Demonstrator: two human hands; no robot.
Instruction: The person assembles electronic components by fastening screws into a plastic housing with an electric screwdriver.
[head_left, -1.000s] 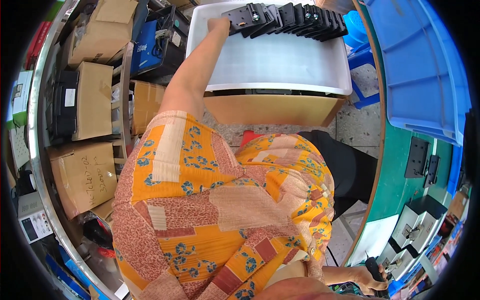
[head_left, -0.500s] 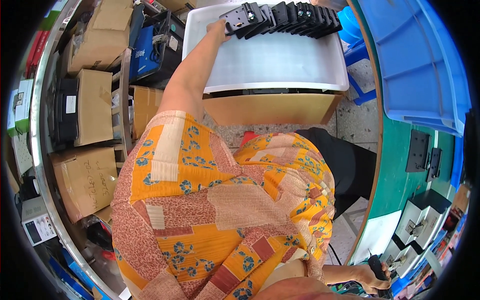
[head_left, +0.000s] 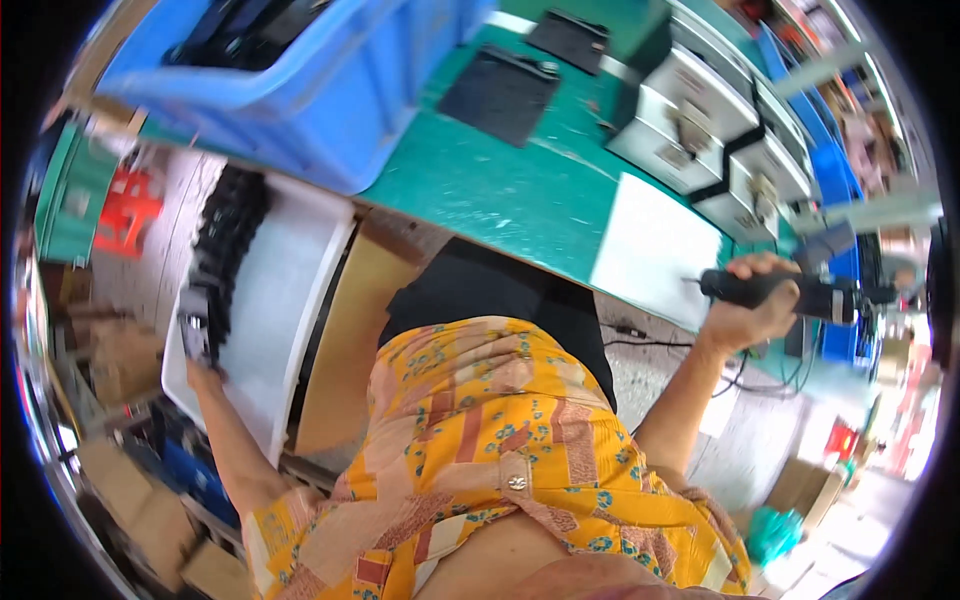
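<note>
At the far left, my left hand [head_left: 206,376] is closed on the near end of a black plate [head_left: 198,325] with metal fittings. The plate is at the end of a row of similar black plates [head_left: 232,225], leaning on one another in a white tray [head_left: 275,290]. On the right, my right hand [head_left: 755,310] grips a black electric screwdriver [head_left: 735,288]. Its thin bit points left, above the edge of a white sheet [head_left: 655,250] on the green bench. The left fingertips are small and blurred.
A large blue bin [head_left: 310,110] holding black parts stands on the green bench [head_left: 470,195]. Two dark plates [head_left: 500,95] lie beyond it. White-and-black metal fixtures [head_left: 665,140] stand beyond the sheet. Cardboard boxes [head_left: 130,500] are at lower left, and a cable [head_left: 650,343] hangs below the bench.
The view has swung toward the bench, bringing it to the front. My right hand with the screwdriver now shows fully beside the white sheet. My left hand stays at the end plate.
</note>
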